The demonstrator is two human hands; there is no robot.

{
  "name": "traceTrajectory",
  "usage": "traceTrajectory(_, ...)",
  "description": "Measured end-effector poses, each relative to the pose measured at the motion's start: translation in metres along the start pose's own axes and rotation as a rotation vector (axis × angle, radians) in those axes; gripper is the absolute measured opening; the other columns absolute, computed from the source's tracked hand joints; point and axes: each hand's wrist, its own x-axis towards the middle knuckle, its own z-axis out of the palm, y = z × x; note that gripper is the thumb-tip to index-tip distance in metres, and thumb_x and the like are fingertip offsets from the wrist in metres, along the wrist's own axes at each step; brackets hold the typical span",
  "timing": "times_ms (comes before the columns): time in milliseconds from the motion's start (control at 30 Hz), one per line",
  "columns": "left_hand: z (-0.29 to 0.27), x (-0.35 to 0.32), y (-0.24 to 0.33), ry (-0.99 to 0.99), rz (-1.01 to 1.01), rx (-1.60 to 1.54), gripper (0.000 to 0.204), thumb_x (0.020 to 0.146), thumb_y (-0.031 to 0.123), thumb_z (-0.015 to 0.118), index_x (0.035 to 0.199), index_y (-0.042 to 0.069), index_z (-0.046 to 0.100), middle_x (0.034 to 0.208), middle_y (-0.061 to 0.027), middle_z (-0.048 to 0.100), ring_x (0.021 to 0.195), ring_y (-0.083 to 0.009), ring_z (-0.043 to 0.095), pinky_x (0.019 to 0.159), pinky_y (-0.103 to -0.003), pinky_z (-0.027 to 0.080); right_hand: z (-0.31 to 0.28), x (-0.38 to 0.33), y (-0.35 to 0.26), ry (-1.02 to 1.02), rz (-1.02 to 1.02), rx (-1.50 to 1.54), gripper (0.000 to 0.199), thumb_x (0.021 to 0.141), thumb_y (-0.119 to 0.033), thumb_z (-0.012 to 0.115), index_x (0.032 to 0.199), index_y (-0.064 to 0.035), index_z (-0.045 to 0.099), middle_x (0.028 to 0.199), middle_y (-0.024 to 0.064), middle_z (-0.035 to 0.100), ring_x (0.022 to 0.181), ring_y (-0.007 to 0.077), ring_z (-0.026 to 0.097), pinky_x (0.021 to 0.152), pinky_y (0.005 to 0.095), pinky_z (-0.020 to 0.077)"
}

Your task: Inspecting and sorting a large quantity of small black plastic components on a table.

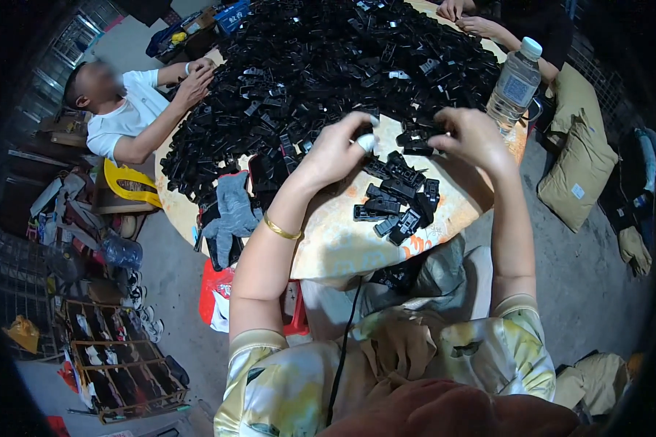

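A cluster of black plastic parts (397,191) is lying on the near side of the heap (321,80). The left hand (334,151) and right hand (478,138) are curving at the heap's near edge, thumbs standing apart from fingertips. Working cleanly probably means pinching parts singly, without dragging others. A bottle (514,91) is standing right of the heap.

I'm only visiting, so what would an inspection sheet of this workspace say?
Surface: pale tabletop, stained, with a curved edge.
Job's things: heap of black parts; smaller cluster nearer the wearer.
Clutter: grey cloth, capped clear bottle.
Grips: left hand and right hand curled near the parts; whether either holds one is unclear.
Cables: dark cord down the wearer's front.
Surroundings: person in white shirt at left; tan sacks at right.
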Motion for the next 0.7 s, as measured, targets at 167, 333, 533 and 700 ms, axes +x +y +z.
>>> traceTrajectory(167, 0.006, -0.007, -0.002, -0.243, 0.157, 0.313, 0.027, 0.08, 0.019, 0.061, 0.099, 0.0, 0.06, 0.094, -0.0195, 0.062, 0.089, -0.0346, 0.059, 0.079, -0.039, 0.046, 0.041, -0.006, -0.016, 0.099, -0.132, -0.049, 0.038, 0.07, -0.026, 0.071, 0.102, -0.0072, 0.062, 0.086, 0.0151, 0.062, 0.083, 0.0323, 0.061, 0.073, 0.0407, 0.0486)
traceTrajectory(333, 0.005, -0.007, -0.01, -0.351, 0.212, 0.298, 0.03, 0.085, 0.026, 0.055, 0.1, 0.001, 0.063, 0.091, -0.019, 0.063, 0.086, -0.0329, 0.061, 0.077, -0.038, 0.047, 0.069, 0.031, -0.029, 0.14, -0.272, 0.031, 0.032, 0.07, -0.023, 0.07, 0.097, -0.0066, 0.062, 0.083, 0.0152, 0.061, 0.079, 0.0334, 0.061, 0.069, 0.0414, 0.0492)
traceTrajectory(533, -0.009, -0.004, -0.009, -0.238, 0.026, 0.171, 0.026, 0.087, 0.027, 0.056, 0.093, 0.003, 0.065, 0.072, -0.014, 0.063, 0.066, -0.017, 0.06, 0.063, -0.032, 0.046, 0.044, 0.066, -0.043, -0.208, -0.199, 0.105, 0.049, 0.068, -0.042, 0.072, 0.1, -0.0053, 0.066, 0.093, 0.0166, 0.065, 0.087, 0.0304, 0.063, 0.078, 0.0372, 0.0494)
traceTrajectory(700, 0.006, 0.002, -0.025, 0.239, 0.14, 0.383, 0.021, 0.073, 0.008, 0.064, 0.092, 0.0, 0.063, 0.084, -0.0165, 0.062, 0.081, -0.0299, 0.06, 0.074, -0.037, 0.047, 0.027, 0.087, -0.029, -0.058, -0.177, 0.11, 0.021, 0.074, -0.012, 0.066, 0.094, -0.0085, 0.068, 0.083, 0.0135, 0.066, 0.081, 0.0289, 0.064, 0.072, 0.0353, 0.0499)
